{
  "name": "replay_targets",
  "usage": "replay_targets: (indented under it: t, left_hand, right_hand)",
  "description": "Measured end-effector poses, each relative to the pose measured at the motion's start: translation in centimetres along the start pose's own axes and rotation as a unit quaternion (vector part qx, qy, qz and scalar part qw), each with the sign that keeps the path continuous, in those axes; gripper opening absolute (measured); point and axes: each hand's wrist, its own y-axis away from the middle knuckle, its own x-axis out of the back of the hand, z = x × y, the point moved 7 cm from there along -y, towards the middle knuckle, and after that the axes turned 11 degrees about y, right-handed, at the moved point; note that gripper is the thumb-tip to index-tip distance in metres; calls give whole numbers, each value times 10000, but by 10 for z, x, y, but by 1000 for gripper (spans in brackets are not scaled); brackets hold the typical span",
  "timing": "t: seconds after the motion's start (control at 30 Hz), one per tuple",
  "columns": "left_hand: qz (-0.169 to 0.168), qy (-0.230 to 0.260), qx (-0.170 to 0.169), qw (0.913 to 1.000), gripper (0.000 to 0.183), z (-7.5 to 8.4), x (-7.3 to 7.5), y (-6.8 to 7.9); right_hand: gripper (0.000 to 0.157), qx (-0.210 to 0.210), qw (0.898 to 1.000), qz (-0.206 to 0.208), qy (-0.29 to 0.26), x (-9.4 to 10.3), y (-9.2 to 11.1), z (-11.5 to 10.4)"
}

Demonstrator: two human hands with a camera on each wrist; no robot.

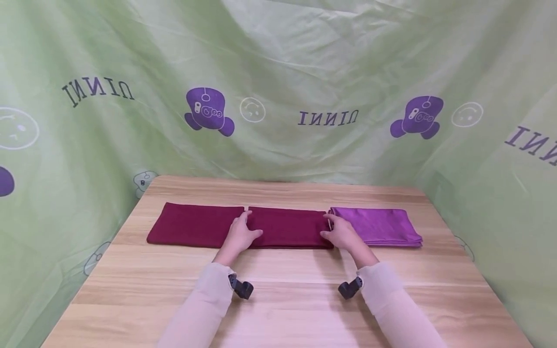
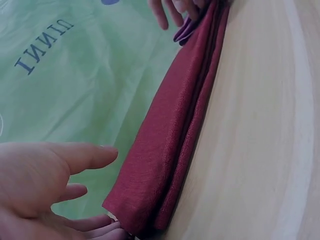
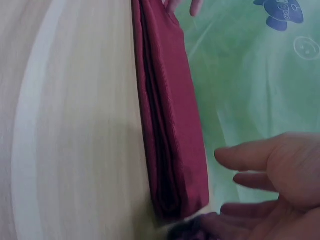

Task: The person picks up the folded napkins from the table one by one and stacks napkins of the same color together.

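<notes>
Three folded cloths lie in a row on the wooden table. The middle one, a maroon folded cloth (image 1: 287,227), has a hand at each end. My left hand (image 1: 241,233) is at its left end, in the narrow gap beside the left maroon cloth (image 1: 196,224). At its right end is my right hand (image 1: 344,234), over the edge of the purple folded cloth (image 1: 378,224). In both wrist views the thumbs stand apart from the middle cloth and the fingers extend by its ends. Whether the fingertips touch it is unclear. The stacked layers show along its front edge.
The wooden table (image 1: 287,299) extends in front of the cloths. A green printed curtain (image 1: 278,154) hangs behind the table and down both sides. Each wrist wears a small black camera, the left camera (image 1: 241,287) and the right camera (image 1: 349,288).
</notes>
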Motion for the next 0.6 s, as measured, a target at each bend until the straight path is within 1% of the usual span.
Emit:
replay_targets:
  t: [0.13,0.27,0.33,0.43,0.5,0.6]
  left_hand:
    - [10,302,63,9995,71,-1,0,-1]
    - [72,758,311,9966,69,-9,2,-4]
    - [82,1022,484,9935,67,-15,2,-6]
    - [6,1370,672,9883,64,-24,1,-10]
    - [-60,1533,734,9854,61,-28,0,-12]
    - [-182,1669,686,9834,59,-28,-1,-13]
  right_hand:
    - [61,-189,9998,6,53,-5,-1,-1]
    - [61,-425,9990,84,-89,-9,-5,2]
    - [60,-515,9984,135,-211,-10,-7,6]
    - [58,-617,9962,170,-591,-12,-10,12]
    - [56,-658,9925,175,-1011,-14,-12,16]
    - [54,-553,9844,171,-1661,-15,-14,18]
